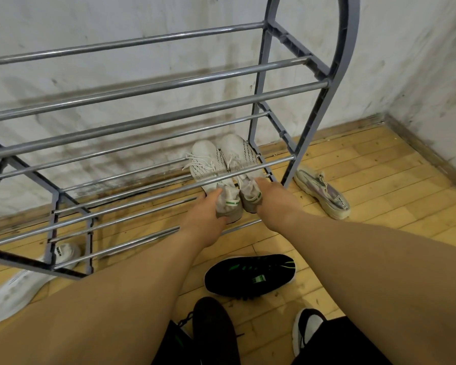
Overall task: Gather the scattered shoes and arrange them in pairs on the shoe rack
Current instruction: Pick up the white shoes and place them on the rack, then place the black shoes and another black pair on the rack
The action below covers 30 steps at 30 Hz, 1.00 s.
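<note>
I have both hands on the white pair, which sits side by side, toes away from me, on the bottom bars of the rack (348, 48) at its right end. My left hand (208, 214) curls round the heel of the left white shoe (209, 164), thumb beneath. My right hand (274, 200) wraps the heel of the right white shoe (238, 152). On the floor (379, 206) lie a grey shoe (324, 192) just right of the rack, a black-green shoe (248, 275) between my arms, and a white shoe (24, 285) by the left end.

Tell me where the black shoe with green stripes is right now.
The black shoe lies on the wooden floor at lower centre of the head view, in front of the shoe rack, between the person's forearms.
</note>
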Each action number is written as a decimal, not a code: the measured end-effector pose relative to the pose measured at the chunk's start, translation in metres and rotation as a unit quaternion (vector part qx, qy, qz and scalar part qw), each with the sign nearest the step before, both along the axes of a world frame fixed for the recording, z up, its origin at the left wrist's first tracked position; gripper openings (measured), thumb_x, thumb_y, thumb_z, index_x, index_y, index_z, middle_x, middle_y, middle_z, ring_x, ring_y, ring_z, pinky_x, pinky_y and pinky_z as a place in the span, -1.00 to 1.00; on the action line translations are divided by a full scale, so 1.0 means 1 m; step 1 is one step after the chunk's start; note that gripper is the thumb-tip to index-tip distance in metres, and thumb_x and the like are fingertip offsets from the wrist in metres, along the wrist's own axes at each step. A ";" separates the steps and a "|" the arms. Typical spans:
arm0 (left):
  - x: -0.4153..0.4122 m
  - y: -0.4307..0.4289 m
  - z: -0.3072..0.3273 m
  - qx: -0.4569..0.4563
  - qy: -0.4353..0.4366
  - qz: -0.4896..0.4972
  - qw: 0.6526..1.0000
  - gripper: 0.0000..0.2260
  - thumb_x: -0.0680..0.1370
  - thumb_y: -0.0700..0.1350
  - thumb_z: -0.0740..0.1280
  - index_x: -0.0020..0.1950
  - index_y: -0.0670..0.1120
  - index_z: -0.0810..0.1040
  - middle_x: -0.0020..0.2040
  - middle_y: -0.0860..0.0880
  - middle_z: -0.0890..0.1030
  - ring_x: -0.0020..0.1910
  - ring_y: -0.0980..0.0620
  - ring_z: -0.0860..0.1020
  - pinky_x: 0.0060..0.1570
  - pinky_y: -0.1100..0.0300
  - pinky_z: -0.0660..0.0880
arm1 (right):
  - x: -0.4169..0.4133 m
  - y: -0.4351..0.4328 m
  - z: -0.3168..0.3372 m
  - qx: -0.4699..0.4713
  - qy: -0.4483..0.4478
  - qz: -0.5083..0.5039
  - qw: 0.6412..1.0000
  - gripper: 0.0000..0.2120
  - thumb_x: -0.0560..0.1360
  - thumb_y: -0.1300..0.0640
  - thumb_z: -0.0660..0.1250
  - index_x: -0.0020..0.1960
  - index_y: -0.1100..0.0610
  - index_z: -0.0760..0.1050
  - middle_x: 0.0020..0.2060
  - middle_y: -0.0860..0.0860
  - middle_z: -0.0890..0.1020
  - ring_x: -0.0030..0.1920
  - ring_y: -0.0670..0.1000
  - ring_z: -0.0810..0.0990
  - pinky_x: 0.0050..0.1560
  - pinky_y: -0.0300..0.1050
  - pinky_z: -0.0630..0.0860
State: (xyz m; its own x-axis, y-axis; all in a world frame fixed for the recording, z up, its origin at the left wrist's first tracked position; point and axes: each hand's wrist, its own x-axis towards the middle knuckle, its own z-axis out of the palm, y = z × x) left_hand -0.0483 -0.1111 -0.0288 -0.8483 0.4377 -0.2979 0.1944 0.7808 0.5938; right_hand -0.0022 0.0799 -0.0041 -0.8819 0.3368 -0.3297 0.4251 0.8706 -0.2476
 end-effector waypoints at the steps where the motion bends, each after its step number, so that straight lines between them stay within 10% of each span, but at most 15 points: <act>1: 0.000 0.001 0.000 0.001 -0.005 -0.001 1.000 -0.27 0.57 0.02 0.42 0.65 0.15 0.13 0.62 -0.04 0.21 0.54 -0.15 0.29 0.44 -0.06 0.36 | 0.000 0.000 0.004 -0.005 0.003 -0.007 1.000 -0.35 0.57 0.29 0.29 0.57 -0.04 0.18 0.33 0.18 0.47 0.16 0.30 0.59 -0.14 0.04 0.51; 10: 0.007 -0.018 0.014 -0.041 -0.018 -0.046 0.998 -0.11 0.52 0.11 0.46 0.67 0.12 -0.05 0.65 -0.05 0.09 0.55 -0.16 0.27 0.43 -0.01 0.34 | 0.051 0.003 0.033 0.011 -0.039 0.103 0.994 -0.72 0.56 0.05 0.35 0.22 0.06 0.37 0.13 0.08 0.50 -0.10 0.10 0.54 -0.20 -0.01 0.52; 17: 0.057 -0.110 0.023 -0.218 -0.047 -0.142 0.964 -0.07 0.51 0.25 0.44 0.67 0.17 -0.10 0.67 -0.06 0.09 0.57 -0.17 0.27 0.47 -0.05 0.33 | 0.077 -0.058 0.016 0.040 -0.253 0.309 0.916 -0.33 0.48 -0.18 0.47 0.48 0.02 0.33 0.34 0.05 0.47 0.25 0.16 0.53 0.17 0.10 0.57; 30: 0.102 -0.221 0.007 -0.298 -0.101 -0.151 0.937 -0.10 0.48 0.31 0.43 0.67 0.18 -0.01 0.64 -0.06 0.16 0.58 -0.16 0.21 0.47 -0.09 0.31 | 0.062 -0.120 -0.023 0.005 -0.260 0.384 0.886 0.05 0.39 -0.24 0.54 0.65 -0.14 -0.04 0.55 0.06 0.29 0.46 0.19 0.39 0.36 0.13 0.47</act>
State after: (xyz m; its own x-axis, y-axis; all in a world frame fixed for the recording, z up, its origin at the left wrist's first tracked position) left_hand 0.0536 -0.3320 -0.0214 -0.6132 0.3534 -0.7064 0.3906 0.9130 0.1177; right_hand 0.0595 -0.0398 -0.0267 -0.5825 -0.2910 -0.7589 -0.2383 0.9538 -0.1828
